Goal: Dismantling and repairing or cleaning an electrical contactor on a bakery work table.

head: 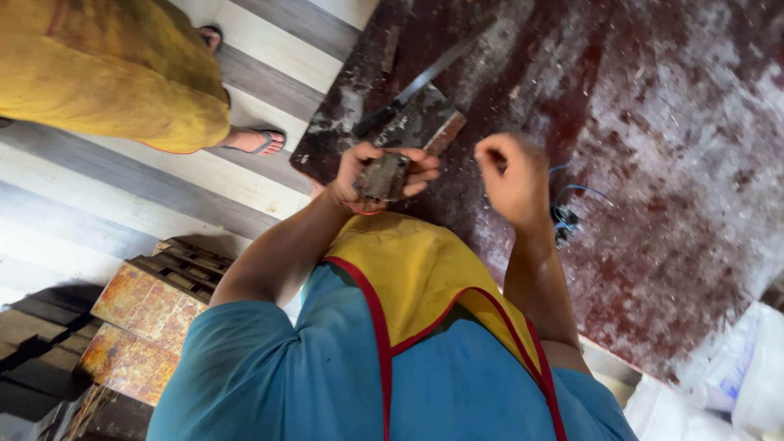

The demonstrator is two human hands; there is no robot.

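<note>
Now | your left hand grips a small rusty metal block over the stained worktable edge | right hand pinched shut — contents unseen | step: working the block — next needs a steady hold.

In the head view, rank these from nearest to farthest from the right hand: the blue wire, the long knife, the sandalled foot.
From the right hand:
1. Blue wire, just beside it on the table.
2. Long knife, up the table beyond the left hand.
3. Sandalled foot, on the floor, far side.

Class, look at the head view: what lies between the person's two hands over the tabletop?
Nothing: between the left hand, gripping a small rusty metal block, and the right hand only bare, dusty red tabletop shows.
</note>
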